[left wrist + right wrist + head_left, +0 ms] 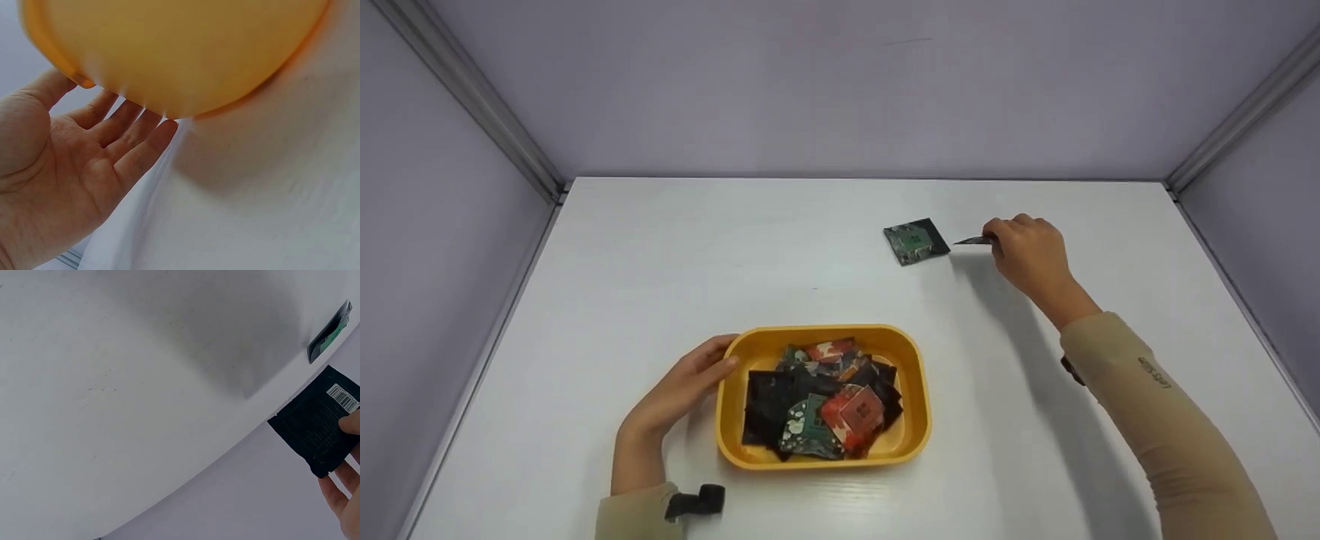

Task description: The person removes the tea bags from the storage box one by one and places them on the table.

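My left hand (679,390) grips the left rim of a yellow plastic tub (825,465), thumb at the rim and fingers against the outer wall, as the left wrist view shows. Several small flat sachets lie heaped in the tub, among them a red sachet (855,412) and a green floral sachet (808,431). Toward the back right, my right hand (1030,251) pinches a dark square sachet (309,424) above the table; its barcode side shows in the right wrist view. Just left of it, a green and black sachet (913,241) lies on the table.
The white table (697,247) meets a pale back wall (840,90), with side panels at left and right. My right arm's sleeve (1155,412) reaches across the table's right side. A black strap (696,501) sits on the left wrist.
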A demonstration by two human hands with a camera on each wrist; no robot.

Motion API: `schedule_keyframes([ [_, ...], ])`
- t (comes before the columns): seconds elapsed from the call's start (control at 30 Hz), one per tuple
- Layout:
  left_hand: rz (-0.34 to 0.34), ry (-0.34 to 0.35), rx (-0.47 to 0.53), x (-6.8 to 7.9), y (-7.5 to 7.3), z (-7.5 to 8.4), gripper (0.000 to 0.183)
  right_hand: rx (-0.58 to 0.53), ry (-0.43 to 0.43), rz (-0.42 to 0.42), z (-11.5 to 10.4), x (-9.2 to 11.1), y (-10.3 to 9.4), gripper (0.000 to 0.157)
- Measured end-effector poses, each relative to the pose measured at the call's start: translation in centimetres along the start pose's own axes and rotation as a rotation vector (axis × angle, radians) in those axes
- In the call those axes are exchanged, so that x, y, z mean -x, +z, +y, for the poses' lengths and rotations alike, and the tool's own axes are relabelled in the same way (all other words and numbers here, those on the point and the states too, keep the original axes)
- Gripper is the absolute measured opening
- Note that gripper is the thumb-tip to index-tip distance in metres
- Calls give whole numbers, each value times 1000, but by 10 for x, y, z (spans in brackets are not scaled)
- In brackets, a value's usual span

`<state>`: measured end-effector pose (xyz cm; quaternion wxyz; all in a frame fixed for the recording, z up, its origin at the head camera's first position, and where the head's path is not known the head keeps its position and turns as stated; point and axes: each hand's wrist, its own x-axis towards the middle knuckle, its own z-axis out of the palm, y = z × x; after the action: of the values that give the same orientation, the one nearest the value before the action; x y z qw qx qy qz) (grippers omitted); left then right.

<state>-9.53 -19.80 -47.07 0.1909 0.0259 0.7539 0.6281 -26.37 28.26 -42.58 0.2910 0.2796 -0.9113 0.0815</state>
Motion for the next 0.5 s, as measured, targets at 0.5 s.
schedule_keyframes([
  [0.5, -17, 16, -16, 0, 0, 0, 50, 150, 75, -176, 4, -9, 29, 10],
])
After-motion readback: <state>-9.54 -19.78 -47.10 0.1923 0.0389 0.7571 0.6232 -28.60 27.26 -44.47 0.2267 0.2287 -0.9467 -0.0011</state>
